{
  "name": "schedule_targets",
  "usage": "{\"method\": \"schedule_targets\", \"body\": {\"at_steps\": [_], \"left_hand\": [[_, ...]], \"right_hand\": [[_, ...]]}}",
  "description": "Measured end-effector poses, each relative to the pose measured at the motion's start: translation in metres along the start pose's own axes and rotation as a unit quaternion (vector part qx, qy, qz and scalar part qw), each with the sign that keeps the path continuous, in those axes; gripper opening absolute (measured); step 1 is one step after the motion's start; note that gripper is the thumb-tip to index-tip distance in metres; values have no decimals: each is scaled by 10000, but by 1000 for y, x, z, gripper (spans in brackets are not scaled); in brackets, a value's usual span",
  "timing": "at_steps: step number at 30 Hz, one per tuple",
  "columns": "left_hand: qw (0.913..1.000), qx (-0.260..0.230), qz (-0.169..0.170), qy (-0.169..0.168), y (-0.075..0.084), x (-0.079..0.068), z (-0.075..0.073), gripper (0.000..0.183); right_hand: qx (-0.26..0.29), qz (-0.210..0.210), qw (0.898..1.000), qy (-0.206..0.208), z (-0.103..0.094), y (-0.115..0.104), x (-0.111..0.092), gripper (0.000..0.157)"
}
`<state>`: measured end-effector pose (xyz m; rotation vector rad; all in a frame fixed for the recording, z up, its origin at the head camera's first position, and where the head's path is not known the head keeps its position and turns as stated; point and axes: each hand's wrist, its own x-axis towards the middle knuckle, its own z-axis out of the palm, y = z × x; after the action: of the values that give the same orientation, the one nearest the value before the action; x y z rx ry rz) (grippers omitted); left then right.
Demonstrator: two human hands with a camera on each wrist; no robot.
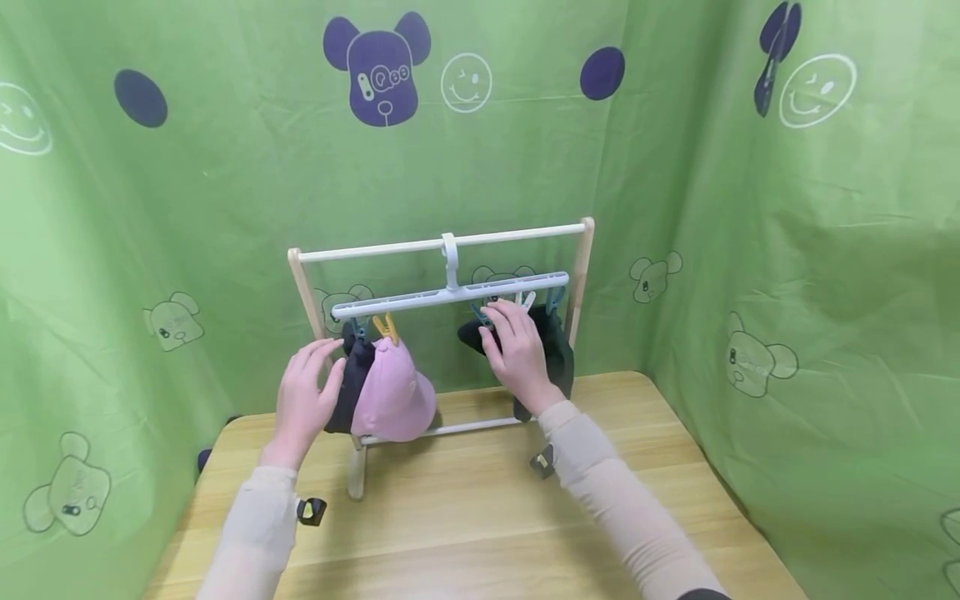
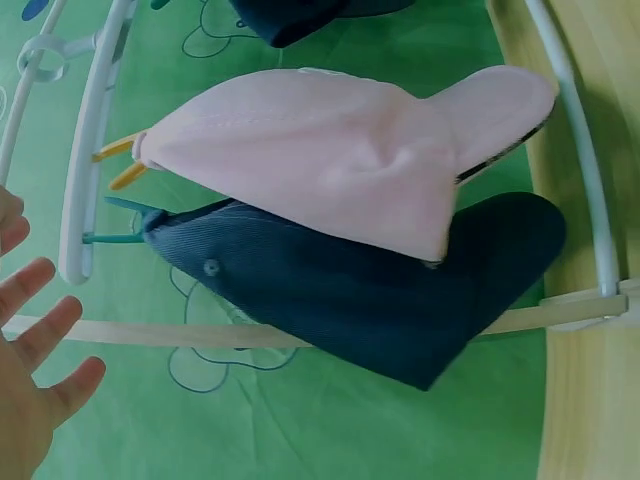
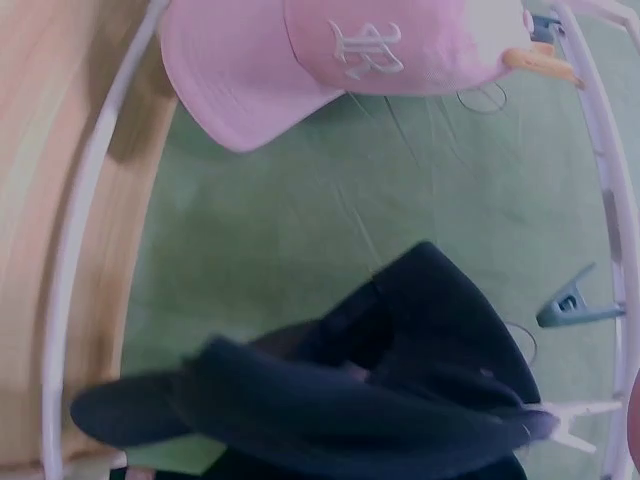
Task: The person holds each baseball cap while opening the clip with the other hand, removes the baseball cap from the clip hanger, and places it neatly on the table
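My left hand (image 1: 303, 404) is raised beside a dark navy cap (image 2: 330, 275), fingers spread and holding nothing. That cap hangs from a teal clothes clip (image 2: 118, 238) at the hanger's left end. Beside it a pink cap (image 1: 393, 392) with a white embroidered letter hangs from a yellow clip (image 1: 386, 327). Over at the right half of the hanger (image 1: 420, 300), my right hand (image 1: 517, 354) has loosely bent fingers and partly hides the clips. A dark cap (image 3: 350, 415) hangs there from a white clip (image 3: 572, 424). A blue-grey clip (image 3: 575, 305) next to it holds nothing.
The pale blue hanger hooks over the top bar of a wooden rack (image 1: 588, 250) with white rods. This rack stands at the back of a wood-grain table (image 1: 480, 517). Green printed curtains (image 1: 525, 150) enclose the table's back and sides. Another dark cap (image 1: 558, 350) hangs at the far right.
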<state>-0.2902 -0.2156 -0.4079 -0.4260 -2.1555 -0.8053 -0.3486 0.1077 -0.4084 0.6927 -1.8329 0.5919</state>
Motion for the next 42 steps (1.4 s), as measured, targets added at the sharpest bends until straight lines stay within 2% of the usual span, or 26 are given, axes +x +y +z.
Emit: {"method": "schedule_targets", "body": {"at_steps": [8,17,24,28,36,42], "left_hand": [[9995,-190,-114,205,-5,-15,6,20],[9981,-445,-146,398,-23,-36,22,21],[9953,-726,-383,519,-30,-43,31,20],[9934,-907,-427,556,-32,-46,35,20],[9897,-1191,-634,481,-36,-53,45,21],[9873,-1269,-935,178,-38,-59,50,23]], "right_hand": [[51,24,9998,-196,17,-13,-14,29],[114,62,9989,-458,30,-25,-29,28],[259,-21,9988,-423,40,-34,-33,26],[347,1,9979,-543,46,-42,-36,26],[452,-8,9969,-639,57,-54,-37,26],[562,110,9950,-816,63,-64,-34,26]]}}
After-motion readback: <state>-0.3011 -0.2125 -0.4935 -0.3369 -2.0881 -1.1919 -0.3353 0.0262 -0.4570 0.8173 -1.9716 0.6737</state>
